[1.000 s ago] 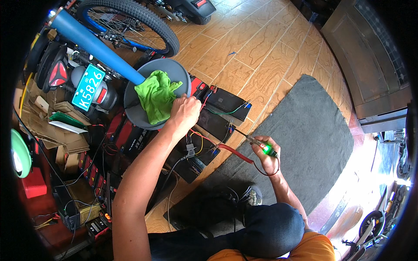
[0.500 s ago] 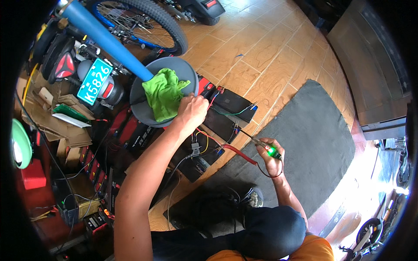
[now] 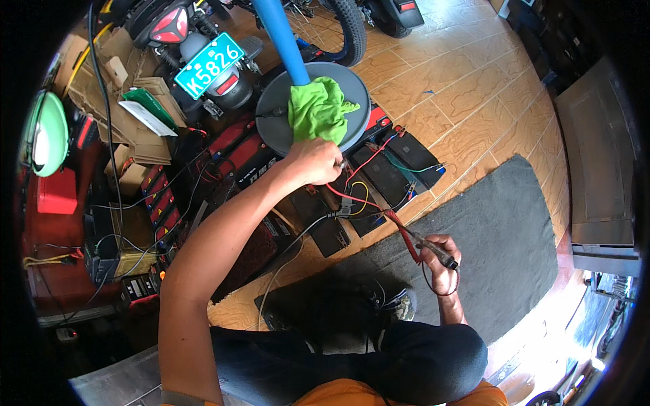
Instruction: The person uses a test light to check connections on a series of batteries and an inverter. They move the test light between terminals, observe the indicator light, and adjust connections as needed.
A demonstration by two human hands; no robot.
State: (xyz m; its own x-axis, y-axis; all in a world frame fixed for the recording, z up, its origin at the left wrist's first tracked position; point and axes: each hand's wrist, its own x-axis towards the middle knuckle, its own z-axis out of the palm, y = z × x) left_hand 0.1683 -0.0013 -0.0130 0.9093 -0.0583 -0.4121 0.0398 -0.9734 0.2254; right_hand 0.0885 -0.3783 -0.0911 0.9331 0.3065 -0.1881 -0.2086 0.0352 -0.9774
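Observation:
My right hand (image 3: 441, 264) is closed round a slim pen-shaped circuit tester (image 3: 437, 250). Its tip points up and left toward the batteries, and a coiled red cord (image 3: 406, 240) hangs beside it. Over the near rim of a grey round base (image 3: 271, 122), my left hand (image 3: 315, 162) is closed, with a red wire (image 3: 352, 197) running out from under its fingers; the fingertips are partly hidden. A crumpled green cloth (image 3: 318, 111) lies on that base, just beyond this hand. Black batteries (image 3: 409, 159) with red, green and yellow wires lie on the floor between both hands.
A blue pole (image 3: 281, 40) rises from the grey base. Behind it stand a scooter with a teal plate (image 3: 210, 65) and a bicycle wheel (image 3: 352, 34). Cardboard (image 3: 149, 145), a red box (image 3: 55, 193) and a green bowl-shaped object (image 3: 51, 135) are at left. A dark mat (image 3: 501, 237) covers floor at right.
The view has shifted. The tester's green light no longer shows, and its tip has drawn back from the battery terminal. My left hand stays closed near the cloth and the base's rim.

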